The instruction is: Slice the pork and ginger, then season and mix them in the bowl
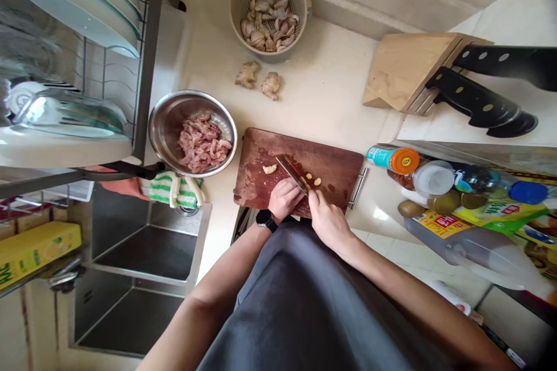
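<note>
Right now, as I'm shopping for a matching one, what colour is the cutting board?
The cutting board is reddish-brown, best seen in the head view.

The cutting board [333,156] is reddish-brown with darker blotches, bearing yellow ginger slices [317,181] and a cream-coloured ginger piece [270,169] beside the knife [290,172], its blade grey. At left, pink meat [202,144] fills part of a silver bowl [163,130]; nearer, a cloth [162,190] shows green and white stripes. On the far side, the colander [237,3] is beige, the ginger knobs [247,74] tan. At right, the knife block [402,64] is pale wood, the knife handles [472,95] black with metallic dots, and a teal container [379,156] has an orange cap. The near apron [300,307] is dark grey.
</note>
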`<state>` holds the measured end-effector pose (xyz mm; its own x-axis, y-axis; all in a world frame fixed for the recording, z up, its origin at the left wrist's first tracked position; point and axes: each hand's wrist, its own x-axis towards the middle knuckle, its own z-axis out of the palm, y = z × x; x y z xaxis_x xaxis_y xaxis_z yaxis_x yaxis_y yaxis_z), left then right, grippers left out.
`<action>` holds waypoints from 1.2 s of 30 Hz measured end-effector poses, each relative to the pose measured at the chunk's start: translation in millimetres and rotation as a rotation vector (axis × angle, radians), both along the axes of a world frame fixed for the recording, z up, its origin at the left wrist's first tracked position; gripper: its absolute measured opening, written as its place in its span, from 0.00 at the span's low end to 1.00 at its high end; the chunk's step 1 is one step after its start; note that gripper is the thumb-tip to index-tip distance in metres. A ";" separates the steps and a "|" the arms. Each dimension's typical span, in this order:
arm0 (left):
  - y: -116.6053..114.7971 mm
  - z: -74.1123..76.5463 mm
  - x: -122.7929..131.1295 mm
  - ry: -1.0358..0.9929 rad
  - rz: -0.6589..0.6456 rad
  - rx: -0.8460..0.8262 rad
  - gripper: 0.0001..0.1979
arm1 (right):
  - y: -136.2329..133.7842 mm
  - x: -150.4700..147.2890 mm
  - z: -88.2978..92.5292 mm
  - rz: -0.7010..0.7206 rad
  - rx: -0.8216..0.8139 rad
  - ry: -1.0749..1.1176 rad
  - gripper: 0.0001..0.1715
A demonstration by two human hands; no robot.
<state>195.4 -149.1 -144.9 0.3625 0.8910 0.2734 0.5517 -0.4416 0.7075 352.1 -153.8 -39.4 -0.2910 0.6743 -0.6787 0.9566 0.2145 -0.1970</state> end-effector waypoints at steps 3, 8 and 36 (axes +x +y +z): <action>-1.8 -0.5 -2.1 0.006 -0.003 -0.005 0.07 | 18.5 -4.4 -16.4 -0.061 0.068 0.100 0.23; -7.4 -0.9 -9.4 0.020 -0.018 -0.037 0.09 | 4.5 8.5 -20.5 -0.171 0.159 0.156 0.23; 4.0 1.2 -2.5 0.035 -0.037 0.028 0.06 | -1.8 -6.0 -9.8 0.016 0.056 -0.026 0.28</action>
